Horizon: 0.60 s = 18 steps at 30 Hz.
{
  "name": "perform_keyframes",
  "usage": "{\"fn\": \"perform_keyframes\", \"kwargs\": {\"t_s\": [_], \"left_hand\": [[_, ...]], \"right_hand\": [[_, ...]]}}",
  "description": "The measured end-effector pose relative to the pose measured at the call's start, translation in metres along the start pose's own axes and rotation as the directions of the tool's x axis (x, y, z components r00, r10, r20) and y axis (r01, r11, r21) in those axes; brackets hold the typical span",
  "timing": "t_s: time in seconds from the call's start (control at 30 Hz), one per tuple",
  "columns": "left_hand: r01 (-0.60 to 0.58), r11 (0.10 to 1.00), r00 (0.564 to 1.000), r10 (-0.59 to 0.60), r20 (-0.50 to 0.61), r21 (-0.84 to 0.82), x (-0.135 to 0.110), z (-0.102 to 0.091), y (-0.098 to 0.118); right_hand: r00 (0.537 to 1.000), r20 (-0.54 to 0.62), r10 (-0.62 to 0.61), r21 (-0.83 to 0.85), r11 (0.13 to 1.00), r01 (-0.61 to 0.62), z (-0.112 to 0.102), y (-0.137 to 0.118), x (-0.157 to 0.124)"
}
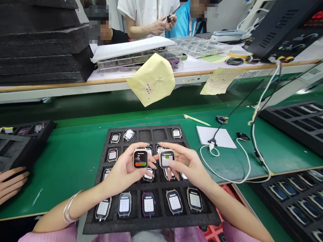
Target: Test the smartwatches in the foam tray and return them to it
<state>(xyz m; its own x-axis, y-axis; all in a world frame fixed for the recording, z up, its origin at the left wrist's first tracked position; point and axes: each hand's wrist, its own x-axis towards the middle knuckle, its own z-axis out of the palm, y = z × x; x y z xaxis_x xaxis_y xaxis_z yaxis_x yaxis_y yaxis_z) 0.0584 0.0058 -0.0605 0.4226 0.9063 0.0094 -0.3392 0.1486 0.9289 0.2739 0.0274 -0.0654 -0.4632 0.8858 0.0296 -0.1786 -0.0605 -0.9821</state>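
Observation:
My left hand [128,164] is closed around a smartwatch [140,158] without a strap; its dark screen shows white text above a red and green bar. Just beside it, my right hand [185,163] grips a second smartwatch [167,157], with a pale screen and a small green patch. The thumb of that hand rests at the screen's lower edge. Both watches are held above a black foam tray [151,226]. Its pockets hold several lit watch bodies, such as a purple-rimmed watch [148,204] in the front row. My hands hide part of the middle rows.
A co-worker's hand [12,183] lies at the left by another foam tray [47,129]. On the green table are a pen [196,120], a white pad [214,137] and a looping white cable [224,179]. More watch trays [300,191] stand at right; a shelf [111,84] crosses behind.

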Motion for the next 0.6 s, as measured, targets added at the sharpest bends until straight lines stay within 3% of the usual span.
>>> {"fn": "perform_keyframes", "kwargs": {"t_s": [0.1, 0.4, 0.6], "left_hand": [[-0.01, 1.0, 1.0, 0.01, 0.007, -0.006, -0.0007, -0.0005, -0.0012], [0.026, 1.0, 0.998, -0.026, -0.056, -0.004, 0.0023, 0.0002, -0.0045], [0.028, 1.0, 0.999, -0.027, -0.046, 0.012, 0.0014, -0.0009, -0.0029]], "right_hand": [[0.996, 0.09, -0.001, 0.084, 0.996, -0.006, -0.0022, 0.0, -0.001], [0.993, 0.119, -0.004, 0.092, 0.996, -0.007, -0.0026, -0.0007, -0.0004], [1.0, 0.012, 0.018, 0.053, 0.998, -0.019, -0.0029, 0.0017, 0.0019]]}}
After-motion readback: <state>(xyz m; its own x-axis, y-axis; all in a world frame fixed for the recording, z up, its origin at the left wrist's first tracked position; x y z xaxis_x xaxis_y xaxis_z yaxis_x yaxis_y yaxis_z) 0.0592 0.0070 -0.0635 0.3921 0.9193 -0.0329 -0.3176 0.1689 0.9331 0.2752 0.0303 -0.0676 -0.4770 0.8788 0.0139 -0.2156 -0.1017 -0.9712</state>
